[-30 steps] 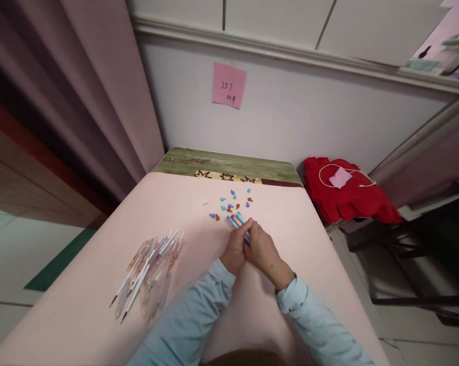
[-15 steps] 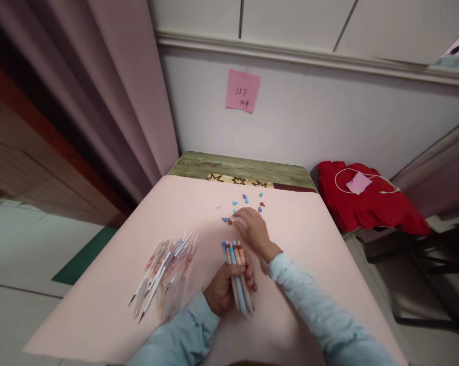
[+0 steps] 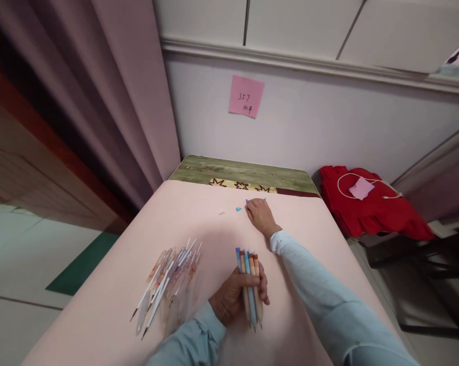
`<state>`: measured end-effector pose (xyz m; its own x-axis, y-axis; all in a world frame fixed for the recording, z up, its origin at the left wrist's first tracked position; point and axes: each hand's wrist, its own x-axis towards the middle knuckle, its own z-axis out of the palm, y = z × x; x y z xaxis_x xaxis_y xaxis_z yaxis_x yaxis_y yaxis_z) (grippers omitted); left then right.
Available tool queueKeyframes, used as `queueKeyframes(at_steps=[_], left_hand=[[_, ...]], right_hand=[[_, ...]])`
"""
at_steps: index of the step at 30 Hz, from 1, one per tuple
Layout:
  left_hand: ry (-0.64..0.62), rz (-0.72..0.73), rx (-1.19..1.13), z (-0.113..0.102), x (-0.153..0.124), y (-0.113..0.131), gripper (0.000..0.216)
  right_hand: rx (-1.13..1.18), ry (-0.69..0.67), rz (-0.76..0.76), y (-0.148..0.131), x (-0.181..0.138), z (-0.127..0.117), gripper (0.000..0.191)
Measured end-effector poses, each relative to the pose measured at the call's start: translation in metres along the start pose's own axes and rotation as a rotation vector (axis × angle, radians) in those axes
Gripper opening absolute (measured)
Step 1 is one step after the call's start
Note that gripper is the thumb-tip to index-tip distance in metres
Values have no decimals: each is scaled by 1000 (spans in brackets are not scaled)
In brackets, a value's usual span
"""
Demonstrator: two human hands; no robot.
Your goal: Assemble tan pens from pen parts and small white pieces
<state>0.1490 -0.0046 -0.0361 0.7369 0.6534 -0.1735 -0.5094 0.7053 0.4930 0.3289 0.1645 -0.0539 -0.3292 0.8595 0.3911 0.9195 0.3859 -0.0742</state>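
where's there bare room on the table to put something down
One free patch: the far left of the pink cover, between the brush pile and the green strip. Another lies between the right sleeve and the cover's right edge. It's crowded around the brush pile, the left hand holding pen-like sticks, and the right hand by the small blue piece.

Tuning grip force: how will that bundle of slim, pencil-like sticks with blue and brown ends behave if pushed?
The stick bundle is probably stiff: each stick looks straight. It may slip lengthwise or splay: the left hand grips it and no band shows. Its narrow dark points could be fragile.
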Motion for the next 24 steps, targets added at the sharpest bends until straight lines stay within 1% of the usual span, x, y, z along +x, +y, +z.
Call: queueKeyframes(at_steps=[3, 5, 8, 10, 13, 15, 17, 21, 24], left_hand=[[-14, -4, -10, -1, 1, -1, 24], [-36, -16, -17, -2, 2, -1, 23], [-64, -25, -24, -4, 3, -1, 23], [-65, -20, -31, -4, 3, -1, 24], [-48, -7, -43, -4, 2, -1, 24], [-31, -3, -44, -4, 2, 0, 24], [-23, -5, -41, -3, 2, 0, 25], [-33, -29, -31, -3, 3, 1, 25], [-36, -38, -34, -3, 3, 2, 26]], right_hand=[[-16, 49, 79, 6, 1, 3, 22], [0, 91, 101, 2, 4, 6, 22], [65, 111, 15, -14, 13, 11, 22], [82, 74, -55, -25, 22, 16, 21], [47, 5, -66, -31, 32, 24, 18], [22, -9, -34, -24, 34, 27, 17], [9, 0, 7, -11, 33, 28, 18], [-13, 12, 80, 11, 29, 22, 20], [-25, 35, 110, 7, 29, 18, 21]])
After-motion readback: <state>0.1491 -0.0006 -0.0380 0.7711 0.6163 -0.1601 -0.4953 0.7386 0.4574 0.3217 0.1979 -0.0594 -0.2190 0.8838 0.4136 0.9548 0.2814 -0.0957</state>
